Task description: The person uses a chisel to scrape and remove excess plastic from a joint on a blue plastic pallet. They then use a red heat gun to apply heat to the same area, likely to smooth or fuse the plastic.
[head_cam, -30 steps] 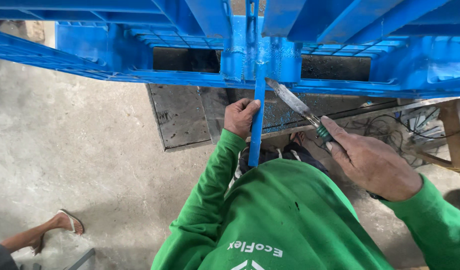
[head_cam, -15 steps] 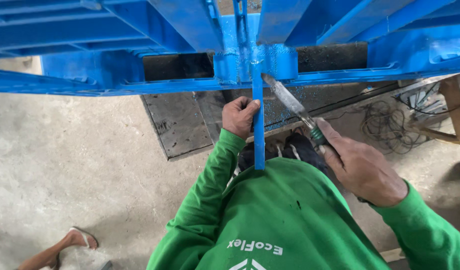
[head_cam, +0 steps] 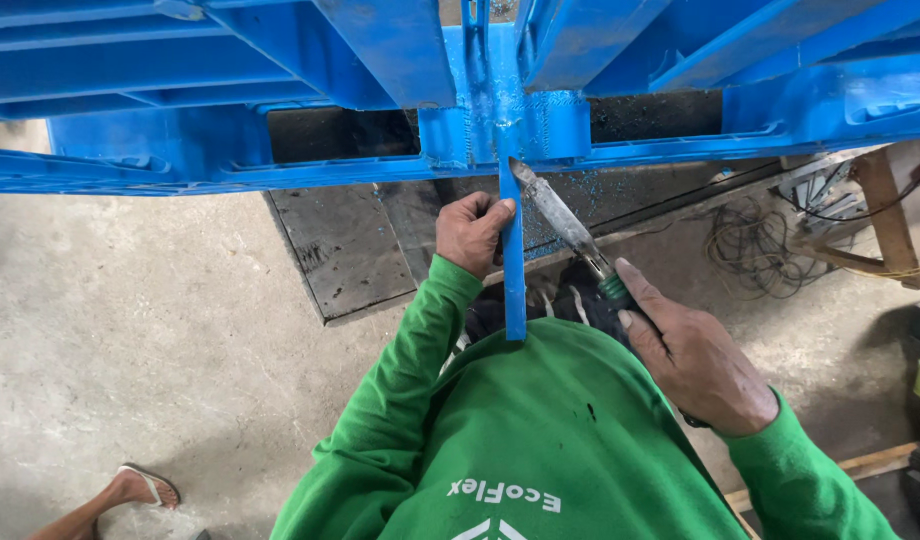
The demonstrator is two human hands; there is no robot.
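Gripping the blue plastic strip (head_cam: 514,270) with my left hand (head_cam: 472,232), I have my fingers curled shut around it just below the blue pallet (head_cam: 180,90); the strip hangs straight down from the pallet's front edge and ends over my green sweatshirt (head_cam: 540,440). My right hand (head_cam: 695,355) is closed on the green handle of a heating tool (head_cam: 565,225), forefinger stretched along the handle, and the tool's flat grey metal blade slants up to the left so that its tip meets the strip right where the strip joins the pallet. The two hands sit on either side of the strip, the left touching it, the right a little apart from it and lower.

Under the pallet, behind my left hand, lies a dark metal plate (head_cam: 340,250) on the concrete floor (head_cam: 130,340). To the right of the pallet's lower edge there is a tangle of thin wires (head_cam: 750,245) beside a wooden frame (head_cam: 885,215). Well away from the pallet, at the lower left, someone else's foot in a sandal (head_cam: 140,487) rests on the floor.
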